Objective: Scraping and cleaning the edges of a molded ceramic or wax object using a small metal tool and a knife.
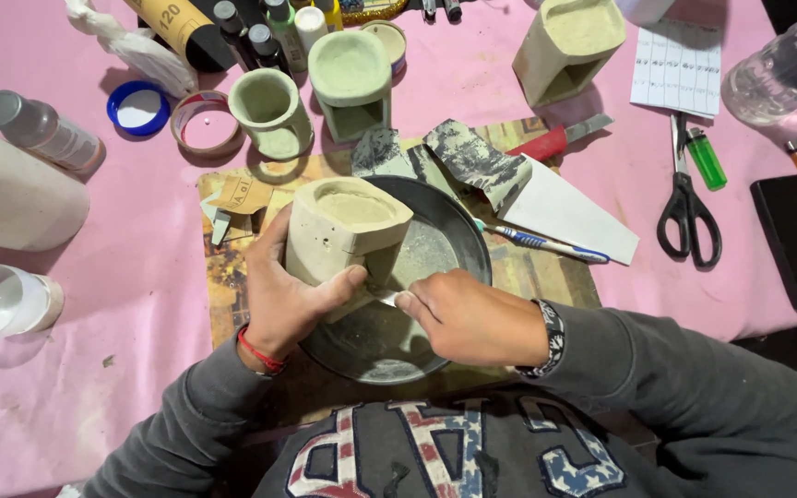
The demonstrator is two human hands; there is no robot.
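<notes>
**Scraping a cast block over a dark pan**

Pink cloth (94, 406) covers the table, crowded with bottles at 11 o'clock and scissors (687, 221) at 2 o'clock. At centre, the left hand (290, 300) wraps closed around a pale plaster block (343, 231), tilted above a round dark pan (435, 267). At the block's 5 o'clock, the right hand (472, 318) pinches a small tool, mostly hidden, against its lower edge. Light, short strokes with the block braced firmly would likely keep the edge from chipping.

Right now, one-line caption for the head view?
Left hand steadies a pale cast block over a dark round pan while the right hand works a small tool against it.
</notes>
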